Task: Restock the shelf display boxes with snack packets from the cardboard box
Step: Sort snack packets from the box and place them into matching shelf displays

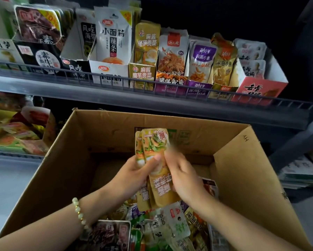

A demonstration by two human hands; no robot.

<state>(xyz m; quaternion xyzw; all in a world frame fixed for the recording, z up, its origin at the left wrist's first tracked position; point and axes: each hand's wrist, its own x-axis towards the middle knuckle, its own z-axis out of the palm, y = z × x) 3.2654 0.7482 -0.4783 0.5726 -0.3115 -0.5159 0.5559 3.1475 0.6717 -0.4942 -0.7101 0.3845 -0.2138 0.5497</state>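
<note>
"小面筋" on white pkt (113,35)

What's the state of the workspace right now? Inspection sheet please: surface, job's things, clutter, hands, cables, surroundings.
Surface: upper shelf, railed, lined with display boxes.
Job's things: gold packets held over the open cardboard box; gold display box on the shelf.
Clutter: loose mixed packets in the cardboard box.
Hands: left hand grips the gold packets; right hand, blurred, holds them too.
Cables: nothing seen.
Surroundings: lower shelf with more snacks, left.
</note>
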